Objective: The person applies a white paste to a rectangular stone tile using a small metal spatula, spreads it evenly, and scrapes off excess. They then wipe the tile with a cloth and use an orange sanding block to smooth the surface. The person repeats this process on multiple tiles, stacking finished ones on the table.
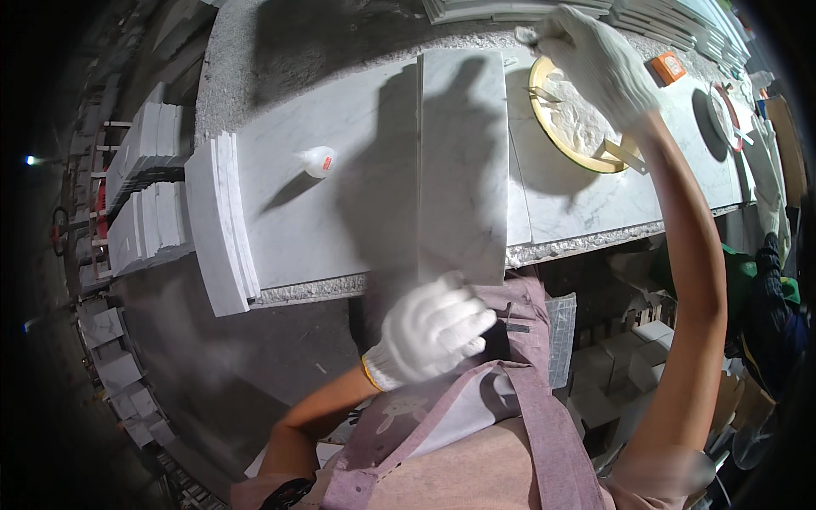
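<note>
My right hand (595, 72), in a white knitted glove, reaches past the far side of a yellow-rimmed bowl (537, 109). Its fingers are closed at a small greyish thing (526, 36) that I cannot make out. White paste (578, 115) fills the bowl, and two scrapers (627, 156) rest at its rim. My left hand (433, 327), gloved too and slightly blurred, hovers before my apron near the table's front edge. Its fingers are loosely apart with nothing seen in them. Just beyond it lies a long white marble-look slab (463, 170), its near end sticking out past the edge.
A small white bottle (320, 161) stands on the left of the slab-topped table. Narrow tiles (223, 225) are stacked at the left end, with more stacks (153, 217) beyond. An orange box (668, 67) and a red-rimmed dish (724, 115) sit at right. Slabs (671, 25) line the back.
</note>
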